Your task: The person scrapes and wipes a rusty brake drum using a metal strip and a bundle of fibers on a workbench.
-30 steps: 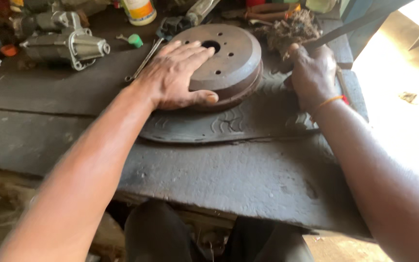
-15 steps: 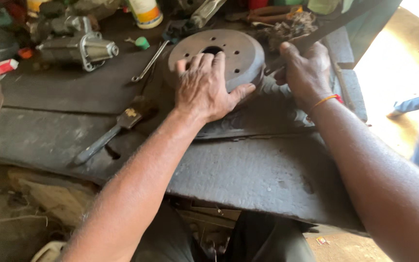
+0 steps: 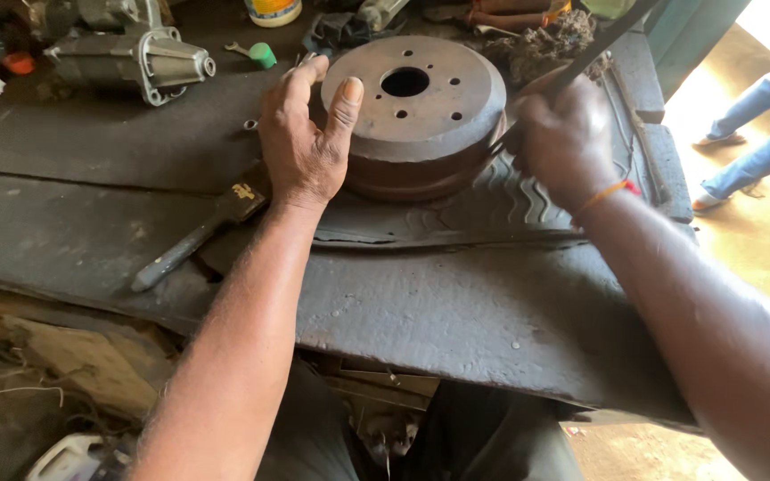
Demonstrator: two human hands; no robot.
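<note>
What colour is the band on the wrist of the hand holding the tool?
The wristband on the right hand is orange with a red bit, seen in the head view.

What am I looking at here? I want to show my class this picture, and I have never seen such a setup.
There is no machine: a person wears a camera on the head, so you look down along both arms. The left hand rests against the side of a round rusty metal drum, thumb on its top. The right hand grips a long dark tool set at the drum's edge. The drum sits on a ribbed rubber mat on a dark workbench. Also there: a hammer, a grey motor-like part and a small green cap. Another person's legs show at the right.
</note>
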